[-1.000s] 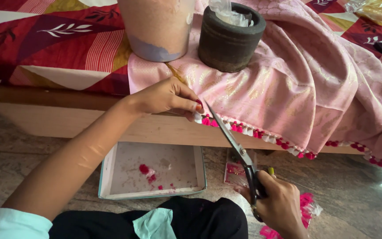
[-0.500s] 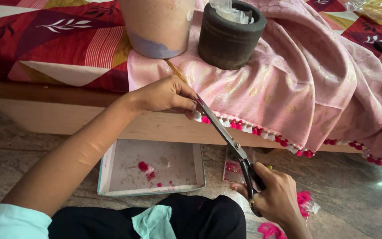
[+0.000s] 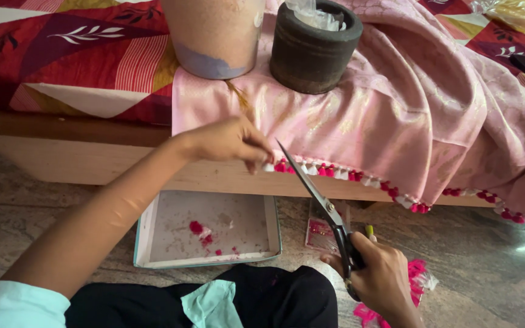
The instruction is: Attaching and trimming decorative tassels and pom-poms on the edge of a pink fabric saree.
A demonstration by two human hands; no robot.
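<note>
The tasselled hem of the pink cloth, draped over the bed's near edge, is pinched by the left hand. Scissors are gripped in the right hand, tips at the hem. Trimming appears underway; a steady, taut edge is needed.

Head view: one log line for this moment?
left hand: pinching pink cloth hem | right hand: holding scissors, tips at hem | tray: on floor below
</note>
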